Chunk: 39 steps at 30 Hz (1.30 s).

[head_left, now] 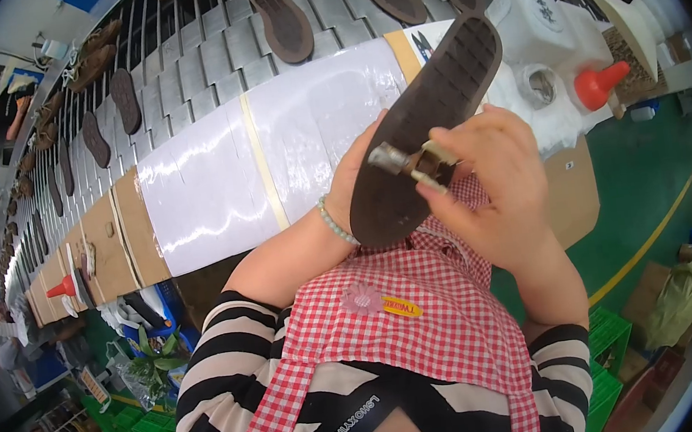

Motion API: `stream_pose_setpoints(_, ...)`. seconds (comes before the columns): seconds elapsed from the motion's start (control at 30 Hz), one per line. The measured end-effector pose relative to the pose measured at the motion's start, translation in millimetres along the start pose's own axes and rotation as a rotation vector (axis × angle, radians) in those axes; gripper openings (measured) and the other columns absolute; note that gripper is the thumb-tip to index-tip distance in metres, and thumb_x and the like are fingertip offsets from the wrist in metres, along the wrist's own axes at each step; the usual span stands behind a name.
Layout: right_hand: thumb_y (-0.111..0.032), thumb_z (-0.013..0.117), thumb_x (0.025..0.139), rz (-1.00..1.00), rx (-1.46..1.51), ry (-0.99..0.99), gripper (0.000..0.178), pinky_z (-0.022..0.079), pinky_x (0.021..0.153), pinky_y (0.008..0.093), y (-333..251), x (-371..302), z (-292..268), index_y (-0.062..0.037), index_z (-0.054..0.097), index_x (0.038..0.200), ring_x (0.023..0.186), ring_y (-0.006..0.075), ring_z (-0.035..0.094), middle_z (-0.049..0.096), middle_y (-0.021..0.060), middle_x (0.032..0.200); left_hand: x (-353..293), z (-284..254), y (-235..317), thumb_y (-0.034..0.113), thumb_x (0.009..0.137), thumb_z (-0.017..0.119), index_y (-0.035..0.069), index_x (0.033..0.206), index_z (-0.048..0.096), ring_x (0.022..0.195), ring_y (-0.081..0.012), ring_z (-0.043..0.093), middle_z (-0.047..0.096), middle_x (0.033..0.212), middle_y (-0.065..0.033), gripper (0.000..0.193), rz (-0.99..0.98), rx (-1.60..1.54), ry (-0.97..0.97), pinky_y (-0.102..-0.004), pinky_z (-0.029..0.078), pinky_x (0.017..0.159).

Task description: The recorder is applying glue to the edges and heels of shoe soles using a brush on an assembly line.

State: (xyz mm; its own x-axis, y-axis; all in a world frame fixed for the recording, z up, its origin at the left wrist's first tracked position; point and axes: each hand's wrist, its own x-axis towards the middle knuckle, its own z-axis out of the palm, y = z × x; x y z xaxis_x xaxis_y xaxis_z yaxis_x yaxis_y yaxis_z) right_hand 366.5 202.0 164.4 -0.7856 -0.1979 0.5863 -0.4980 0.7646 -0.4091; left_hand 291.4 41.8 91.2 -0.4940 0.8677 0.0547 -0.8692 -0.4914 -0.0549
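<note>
A dark brown shoe sole (452,63) is held up at a slant in front of me, ridged at its far end. My left hand (350,164) grips it from behind along its left edge, the fingers mostly hidden by the sole. Between the thumb and fingers of my right hand (499,173) is a small brush (390,157) with a pale, short handle. Its greyish tip lies over the sole's face near the middle; whether it touches there I cannot tell.
Beyond the plastic-covered worktop (205,176) runs a slatted metal conveyor (217,56) carrying several soles (281,20) and brown shoes (94,61). To the right stand a white plastic container (533,20) and a red-nozzled bottle (600,86). Another red nozzle (61,288) lies far left.
</note>
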Motion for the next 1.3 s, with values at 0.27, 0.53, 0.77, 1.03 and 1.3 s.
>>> stream_pose_setpoints(0.27, -0.007, 0.084, 0.068, 0.054, -0.115, 0.149, 0.048, 0.046, 0.094, 0.0465, 11.2, 17.1, -5.5, -0.0040, 0.068, 0.113, 0.101, 0.0329, 0.061, 0.067, 0.0101, 0.101, -3.6, -2.2, -2.7, 0.048, 0.108, 0.034, 0.001, 0.150, 0.043, 0.134, -0.0348, 0.053, 0.053, 0.146, -0.0211, 0.064, 0.002, 0.117, 0.179, -0.0471, 0.042, 0.115)
stream_pose_setpoints(0.53, -0.002, 0.083, 0.068, 0.168, 0.062, 0.139, 0.050, 0.047, 0.091, 0.0437, 15.9, -2.4, -10.1, -0.0027, 0.065, 0.116, 0.096, 0.0332, 0.059, 0.063, 0.0134, 0.099, -29.5, -33.2, 108.6, 0.047, 0.104, 0.034, -0.003, 0.150, 0.041, 0.125, -0.0431, 0.059, 0.054, 0.143, -0.0274, 0.068, 0.256, 0.116, -0.047, -0.0507, 0.049, 0.107)
stream_pose_setpoints(0.77, -0.001, 0.081, 0.070, 0.198, 0.056, 0.109, 0.046, 0.048, 0.084, 0.0355, 16.4, -20.2, -2.6, -0.0009, 0.064, 0.112, 0.093, 0.0258, 0.059, 0.061, 0.0130, 0.104, -21.3, -34.9, 239.5, 0.037, 0.101, 0.049, 0.000, 0.122, 0.064, 0.102, -0.0342, 0.070, 0.071, 0.114, -0.0185, 0.045, 0.425, 0.275, 0.212, -0.0469, 0.056, 0.095)
stream_pose_setpoints(1.03, -0.008, 0.081, 0.071, 0.120, 0.051, 0.051, 0.045, 0.047, 0.091, 0.0421, 7.0, -2.5, -6.3, -0.0060, 0.067, 0.114, 0.104, 0.0320, 0.060, 0.067, 0.0104, 0.103, -127.3, -82.8, 435.2, 0.024, 0.089, 0.071, 0.008, 0.123, 0.069, 0.115, -0.0292, 0.064, 0.069, 0.122, -0.0121, 0.038, 1.507, 2.023, 1.458, -0.0407, 0.050, 0.100)
stream_pose_setpoints(1.3, -0.009, 0.077, 0.073, 0.233, -0.018, 0.104, 0.043, 0.045, 0.101, 0.0440, 18.9, 7.0, 6.5, -0.0070, 0.068, 0.115, 0.116, 0.0337, 0.060, 0.067, 0.0119, 0.113, -169.8, -60.6, 462.7, 0.033, 0.093, 0.067, 0.024, 0.143, 0.056, 0.125, -0.0463, 0.055, 0.047, 0.152, -0.0180, 0.052, 0.630, 2.394, 2.233, -0.0500, 0.046, 0.106)
